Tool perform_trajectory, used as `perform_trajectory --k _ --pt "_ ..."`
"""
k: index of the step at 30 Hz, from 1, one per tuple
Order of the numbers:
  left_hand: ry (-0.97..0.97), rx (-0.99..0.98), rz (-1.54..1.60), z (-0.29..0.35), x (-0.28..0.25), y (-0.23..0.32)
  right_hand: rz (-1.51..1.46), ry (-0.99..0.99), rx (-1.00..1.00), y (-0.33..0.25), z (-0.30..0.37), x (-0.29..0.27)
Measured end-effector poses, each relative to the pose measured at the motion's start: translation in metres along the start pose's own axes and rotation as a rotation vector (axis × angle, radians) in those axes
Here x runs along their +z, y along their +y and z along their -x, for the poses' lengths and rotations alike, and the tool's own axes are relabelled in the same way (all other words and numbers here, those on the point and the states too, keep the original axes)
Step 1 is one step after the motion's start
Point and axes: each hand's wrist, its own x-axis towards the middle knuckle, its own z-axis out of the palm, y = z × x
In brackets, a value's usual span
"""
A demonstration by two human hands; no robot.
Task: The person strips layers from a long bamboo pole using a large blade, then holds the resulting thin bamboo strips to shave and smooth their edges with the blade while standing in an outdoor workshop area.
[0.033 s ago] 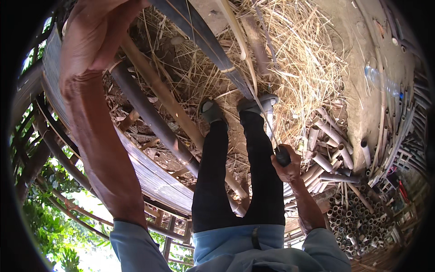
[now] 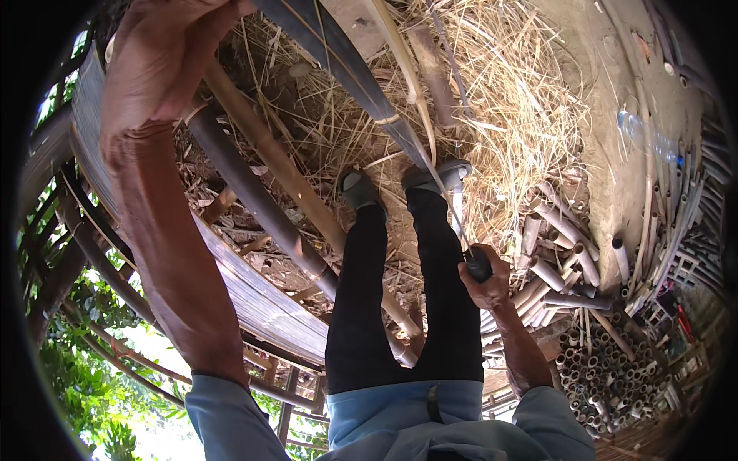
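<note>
My right hand (image 2: 489, 278) is closed around the black handle (image 2: 479, 265) of a tool with a long, thin blade (image 2: 452, 206). Seen nearly edge-on, the blade could be a knife's or a saw's. It slants up and left to a dark bamboo pole (image 2: 350, 67), meeting it near a pale ring. That pole runs from the top edge down to my sandalled right foot (image 2: 437, 175). My left hand (image 2: 173, 58) is raised at the upper left, near the pole's upper part. Its fingers are mostly cut off by the frame edge, so their grip is hidden.
Dry straw (image 2: 515, 100) covers the ground ahead. A dark bamboo rail (image 2: 254, 196) and slatted bench (image 2: 265, 296) lie to my left. Cut bamboo pieces (image 2: 565, 238) and a stacked bundle of tubes (image 2: 600, 376) stand right, with a plastic bottle (image 2: 649, 138) beyond.
The blade has shifted very slightly against the pole, and my right hand has barely moved. My left arm and the pole look the same.
</note>
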Motion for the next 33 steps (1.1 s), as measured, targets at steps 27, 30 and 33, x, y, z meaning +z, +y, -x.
perform_trajectory --k 27,30,33 --pt "-0.084 0.022 0.104 -0.016 0.000 -0.022 0.214 -0.072 0.423 0.082 -0.107 0.116" --pt "-0.081 0.013 0.174 -0.015 -0.023 -0.023 0.097 -0.048 0.277 0.091 -0.100 0.121" --pt "0.123 0.042 0.030 -0.006 0.012 -0.029 -0.384 -0.340 0.743 0.086 -0.114 0.109"
